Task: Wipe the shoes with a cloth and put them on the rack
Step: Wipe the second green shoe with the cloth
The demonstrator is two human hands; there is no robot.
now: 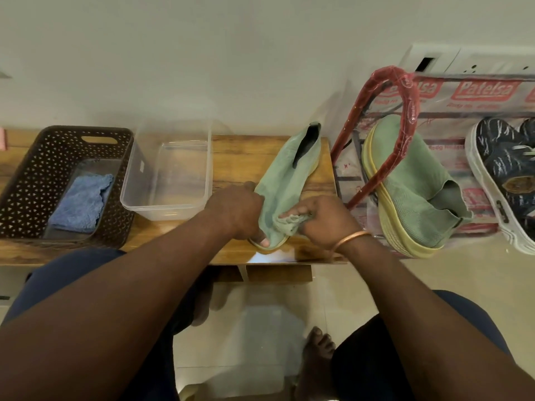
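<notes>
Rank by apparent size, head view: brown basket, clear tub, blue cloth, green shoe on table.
1. brown basket
2. clear tub
3. green shoe on table, toe end partly covered
4. blue cloth

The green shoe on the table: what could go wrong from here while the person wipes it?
1. The green shoe lies with its toe near the front edge of the table. Only the left hand holds it, so a hard stroke of the cloth in the right hand might push it off.
2. The other green shoe sits tilted on the rack; placing this one beside it could knock it down.
</notes>
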